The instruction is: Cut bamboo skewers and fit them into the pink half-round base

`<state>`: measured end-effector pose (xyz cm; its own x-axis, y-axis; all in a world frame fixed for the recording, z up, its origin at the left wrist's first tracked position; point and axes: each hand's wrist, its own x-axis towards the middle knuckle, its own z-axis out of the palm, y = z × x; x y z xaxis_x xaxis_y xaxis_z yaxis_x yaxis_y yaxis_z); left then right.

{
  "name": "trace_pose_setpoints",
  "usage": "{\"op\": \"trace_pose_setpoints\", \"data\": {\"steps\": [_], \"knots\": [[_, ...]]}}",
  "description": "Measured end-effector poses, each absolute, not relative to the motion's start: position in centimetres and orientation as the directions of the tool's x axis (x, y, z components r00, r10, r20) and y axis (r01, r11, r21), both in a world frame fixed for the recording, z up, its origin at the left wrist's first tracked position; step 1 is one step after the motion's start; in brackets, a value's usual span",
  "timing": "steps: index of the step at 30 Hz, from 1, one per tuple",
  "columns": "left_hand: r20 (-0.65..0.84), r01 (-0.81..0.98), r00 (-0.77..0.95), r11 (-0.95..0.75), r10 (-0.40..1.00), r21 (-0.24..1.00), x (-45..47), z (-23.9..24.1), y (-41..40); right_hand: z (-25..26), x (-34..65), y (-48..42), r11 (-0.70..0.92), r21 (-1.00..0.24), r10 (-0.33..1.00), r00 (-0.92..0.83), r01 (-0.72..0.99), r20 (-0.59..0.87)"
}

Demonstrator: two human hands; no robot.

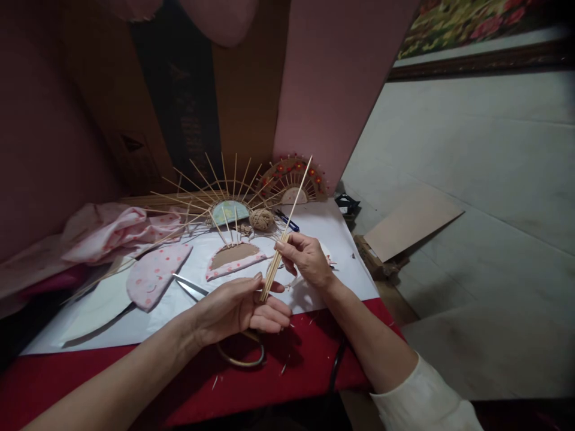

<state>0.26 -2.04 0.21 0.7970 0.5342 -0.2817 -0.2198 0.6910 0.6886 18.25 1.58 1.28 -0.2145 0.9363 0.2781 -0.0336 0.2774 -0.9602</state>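
A bundle of thin wooden sticks (272, 276) runs between my two hands, with one stick reaching far above the rest. My left hand (242, 308) is palm up, its thumb and fingers around the bundle's lower end. Higher up, my right hand (308, 257) pinches the sticks between thumb and fingers. Just behind them lies a cardboard half-disc (233, 256) edged in pink dotted cloth, with three sticks standing from its top. Scissors (191, 288) lie beneath my left forearm, which hides their middle; a handle loop shows below.
Behind stand a stick fan with a blue-green half-disc (230, 211) and a finished-looking fan with red flowers (294, 173). A twine ball (261, 219) and blue snips (287, 220) sit nearby. Left are a dotted half-disc (157, 275), a white piece (96, 305) and pink cloth (121, 230).
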Motion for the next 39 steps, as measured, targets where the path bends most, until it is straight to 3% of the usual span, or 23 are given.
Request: {"op": "trace_pose_setpoints", "data": {"steps": [7, 12, 22, 39], "knots": [[-0.306, -0.338, 0.703, 0.680, 0.642, 0.651, 0.2, 0.6, -2.0, 2.4, 18.1, 0.0, 0.447, -0.881, 0.893, -0.131, 0.154, 0.430], [-0.294, -0.376, 0.676, 0.659, 0.676, 0.651, 0.2, 0.6, -1.9, 3.3, 18.0, -0.7, 0.609, -0.731, 0.792, -0.190, 0.306, 0.580], [-0.271, -0.377, 0.681, 0.643, 0.680, 0.667, 0.2, 1.1, -2.1, 2.9, 17.8, -0.9, 0.761, -0.515, 0.628, -0.249, 0.395, 0.737], [-0.227, -0.455, 0.673, 0.635, 0.704, 0.624, 0.1, 0.0, -1.7, 2.5, 16.9, -1.8, 0.836, -0.319, 0.502, -0.388, 0.447, 0.773]]}}
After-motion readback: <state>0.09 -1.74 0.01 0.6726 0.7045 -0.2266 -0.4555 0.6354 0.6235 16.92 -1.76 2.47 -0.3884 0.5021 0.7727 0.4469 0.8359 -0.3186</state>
